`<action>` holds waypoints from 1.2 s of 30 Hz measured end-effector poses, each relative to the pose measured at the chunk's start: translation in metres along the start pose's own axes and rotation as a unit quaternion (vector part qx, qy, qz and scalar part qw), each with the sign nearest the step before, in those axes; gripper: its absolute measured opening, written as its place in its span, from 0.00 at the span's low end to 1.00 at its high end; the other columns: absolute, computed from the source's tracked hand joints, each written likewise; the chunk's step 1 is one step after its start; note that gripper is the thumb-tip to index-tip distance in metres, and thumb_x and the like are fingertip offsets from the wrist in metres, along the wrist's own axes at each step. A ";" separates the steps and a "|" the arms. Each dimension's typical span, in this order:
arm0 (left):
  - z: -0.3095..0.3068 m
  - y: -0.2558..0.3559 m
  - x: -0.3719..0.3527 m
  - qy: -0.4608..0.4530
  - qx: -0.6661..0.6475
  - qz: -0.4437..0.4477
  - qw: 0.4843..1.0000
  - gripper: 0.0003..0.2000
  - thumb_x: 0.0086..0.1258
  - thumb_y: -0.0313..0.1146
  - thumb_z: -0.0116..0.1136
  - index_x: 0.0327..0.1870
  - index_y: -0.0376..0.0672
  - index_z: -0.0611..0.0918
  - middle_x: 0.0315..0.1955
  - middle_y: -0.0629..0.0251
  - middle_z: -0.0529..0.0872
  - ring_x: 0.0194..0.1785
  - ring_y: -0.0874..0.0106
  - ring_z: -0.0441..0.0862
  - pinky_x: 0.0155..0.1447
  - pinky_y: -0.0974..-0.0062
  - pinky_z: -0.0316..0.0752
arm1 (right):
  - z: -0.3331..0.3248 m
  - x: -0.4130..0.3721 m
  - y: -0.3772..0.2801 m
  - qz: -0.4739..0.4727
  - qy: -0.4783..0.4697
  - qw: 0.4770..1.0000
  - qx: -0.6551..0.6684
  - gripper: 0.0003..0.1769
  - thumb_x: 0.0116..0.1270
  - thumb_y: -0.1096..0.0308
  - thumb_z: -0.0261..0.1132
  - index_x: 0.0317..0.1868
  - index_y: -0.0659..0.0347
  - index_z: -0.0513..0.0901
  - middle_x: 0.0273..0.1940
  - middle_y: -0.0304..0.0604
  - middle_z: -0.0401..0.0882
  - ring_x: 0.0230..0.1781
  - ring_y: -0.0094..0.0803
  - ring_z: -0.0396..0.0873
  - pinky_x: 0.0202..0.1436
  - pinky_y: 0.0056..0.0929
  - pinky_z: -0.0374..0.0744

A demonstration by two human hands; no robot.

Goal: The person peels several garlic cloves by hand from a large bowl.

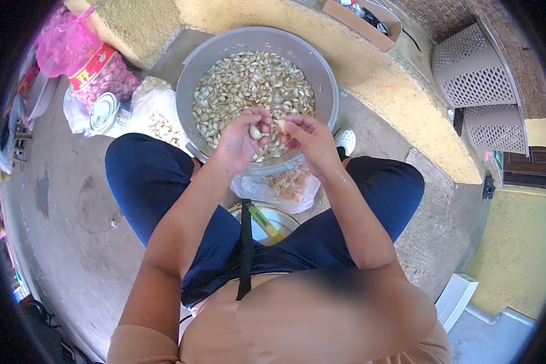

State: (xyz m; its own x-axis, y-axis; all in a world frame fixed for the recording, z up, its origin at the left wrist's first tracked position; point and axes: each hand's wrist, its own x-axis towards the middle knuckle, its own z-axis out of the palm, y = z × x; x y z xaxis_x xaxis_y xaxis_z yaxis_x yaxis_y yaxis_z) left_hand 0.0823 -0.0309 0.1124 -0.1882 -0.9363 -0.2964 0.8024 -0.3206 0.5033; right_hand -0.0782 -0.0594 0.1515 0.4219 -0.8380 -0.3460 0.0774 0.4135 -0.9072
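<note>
Above one grey basin [323,76], left fingers [259,114] tight around one clove [256,131], right fingers [298,121] tight around a second clove [281,125].

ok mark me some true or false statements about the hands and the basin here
1. The grey basin holds garlic cloves. True.
2. The left hand is empty. False: it pinches a clove.
3. The right hand grips a knife. False: it holds a second clove; the green-handled tool lies in the bowl between the knees.
4. The tin can lies outside the basin. True.
</note>
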 end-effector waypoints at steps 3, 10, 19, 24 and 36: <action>0.011 0.010 -0.006 0.008 0.148 0.012 0.989 0.09 0.60 0.29 0.50 0.40 0.39 0.75 0.26 0.71 0.73 0.28 0.79 0.71 0.28 0.83 0.67 | -0.002 -0.003 -0.003 -0.004 0.012 1.000 0.003 0.12 0.60 0.71 0.58 0.44 0.67 0.75 0.31 0.39 0.77 0.27 0.22 0.74 0.29 0.19 0.73; 0.023 -0.002 -0.007 0.059 0.573 0.249 0.779 0.06 0.54 0.24 0.57 0.33 0.38 0.79 0.22 0.69 0.75 0.23 0.80 0.69 0.27 0.83 0.66 | -0.006 -0.002 -0.003 -0.032 0.013 0.996 -0.088 0.11 0.59 0.71 0.59 0.40 0.69 0.77 0.27 0.38 0.77 0.24 0.20 0.74 0.26 0.18 0.73; 0.024 -0.004 -0.011 0.043 0.678 0.330 0.656 0.05 0.48 0.24 0.58 0.28 0.38 0.79 0.23 0.62 0.76 0.24 0.71 0.74 0.30 0.77 0.70 | -0.005 -0.003 0.004 -0.110 0.052 0.955 -0.270 0.11 0.54 0.69 0.63 0.36 0.67 0.79 0.24 0.42 0.77 0.22 0.23 0.76 0.27 0.21 0.74; 0.024 -0.005 -0.013 0.087 0.703 0.305 0.637 0.05 0.46 0.24 0.58 0.24 0.38 0.76 0.20 0.62 0.75 0.22 0.71 0.73 0.27 0.76 0.69 | -0.003 -0.003 0.009 -0.159 0.043 0.933 -0.322 0.13 0.50 0.69 0.65 0.36 0.66 0.79 0.29 0.46 0.78 0.28 0.29 0.78 0.33 0.23 0.75; 0.023 -0.003 -0.013 0.058 0.699 0.331 0.631 0.06 0.43 0.26 0.59 0.20 0.40 0.73 0.19 0.63 0.73 0.22 0.67 0.73 0.26 0.73 0.69 | -0.003 -0.007 0.011 -0.173 0.031 0.939 -0.297 0.13 0.50 0.69 0.64 0.37 0.65 0.80 0.29 0.47 0.77 0.24 0.27 0.76 0.30 0.23 0.74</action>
State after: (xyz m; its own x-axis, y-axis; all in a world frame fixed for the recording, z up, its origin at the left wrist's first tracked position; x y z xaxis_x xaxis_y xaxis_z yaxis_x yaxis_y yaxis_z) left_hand 0.0694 -0.0216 0.1335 0.0337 -0.9402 0.3389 -0.6163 0.2474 0.7476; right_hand -0.0831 -0.0499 0.1435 0.4104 -0.9119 -0.0030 -0.3251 -0.1432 -0.9348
